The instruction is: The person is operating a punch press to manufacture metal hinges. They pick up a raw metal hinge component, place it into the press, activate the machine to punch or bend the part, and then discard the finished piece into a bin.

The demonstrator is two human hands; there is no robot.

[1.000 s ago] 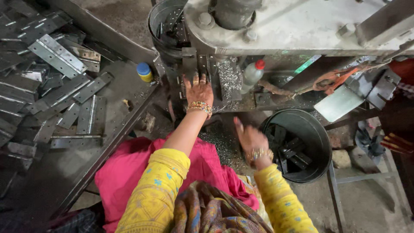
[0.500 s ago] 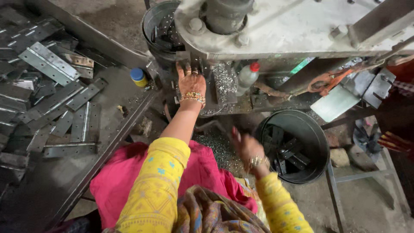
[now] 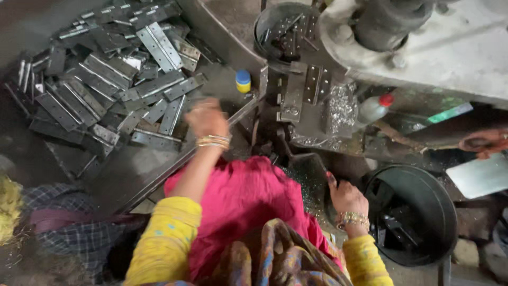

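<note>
My left hand (image 3: 207, 121), blurred by motion, hangs over the edge of a metal tray (image 3: 132, 175), right next to a pile of grey steel hinges (image 3: 106, 79); its fingers cannot be made out. A hinge (image 3: 302, 89) lies on the bed of the press machine (image 3: 455, 47). My right hand (image 3: 346, 197) is low at the right, fingers curled with nothing seen in it, beside the rim of a black bucket (image 3: 423, 185) that has hinges at its bottom.
A second round bucket of hinges (image 3: 280, 26) stands behind the machine bed. A small yellow bottle with a blue cap (image 3: 243, 81) and a white squeeze bottle with a red cap (image 3: 373, 108) stand nearby. Metal shavings (image 3: 341, 108) lie by the hinge.
My left hand has left the machine bed and swung left to the hinge pile. My right hand has dropped down and right, to the black bucket's rim.
</note>
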